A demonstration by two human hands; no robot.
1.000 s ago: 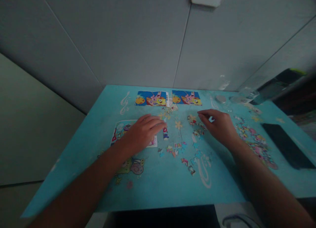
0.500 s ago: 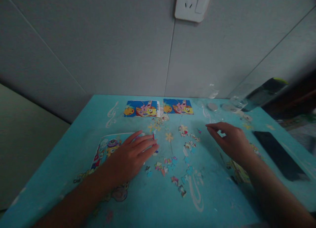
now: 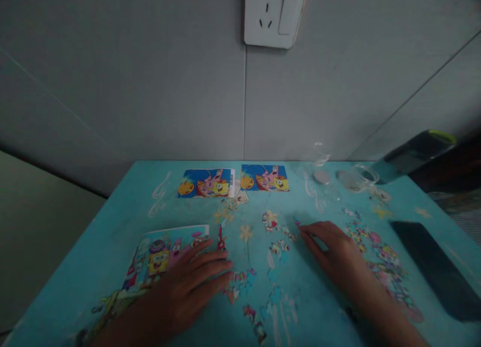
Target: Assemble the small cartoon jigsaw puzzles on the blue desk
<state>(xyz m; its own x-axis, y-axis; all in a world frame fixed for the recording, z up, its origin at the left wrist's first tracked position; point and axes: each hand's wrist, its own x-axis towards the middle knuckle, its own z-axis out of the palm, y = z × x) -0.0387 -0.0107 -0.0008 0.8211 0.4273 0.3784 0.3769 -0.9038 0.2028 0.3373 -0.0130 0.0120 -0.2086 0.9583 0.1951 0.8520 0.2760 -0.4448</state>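
Observation:
My left hand (image 3: 188, 284) lies flat with fingers stretched out on the lower right corner of a partly assembled cartoon puzzle panel (image 3: 161, 254) on the turquoise table (image 3: 112, 221). A small red piece (image 3: 221, 242) stands just beyond its fingertips. My right hand (image 3: 332, 251) rests on the table to the right, fingers extended toward loose puzzle pieces (image 3: 276, 231); something small and pale shows under its fingers, too unclear to name. More loose pieces (image 3: 244, 287) lie between the hands.
Two cartoon picture cards (image 3: 206, 182) (image 3: 265, 177) lie at the table's back edge. Clear small cups and a lid (image 3: 322, 176) stand at back right. A spread of pieces (image 3: 383, 264) and a black phone (image 3: 436, 267) lie right. A wall socket (image 3: 272, 16) hangs above.
The view has tilted upward and closer, so the wall socket shows fully. Both hands have slid toward me on the table; the left hand now covers less of the puzzle panel.

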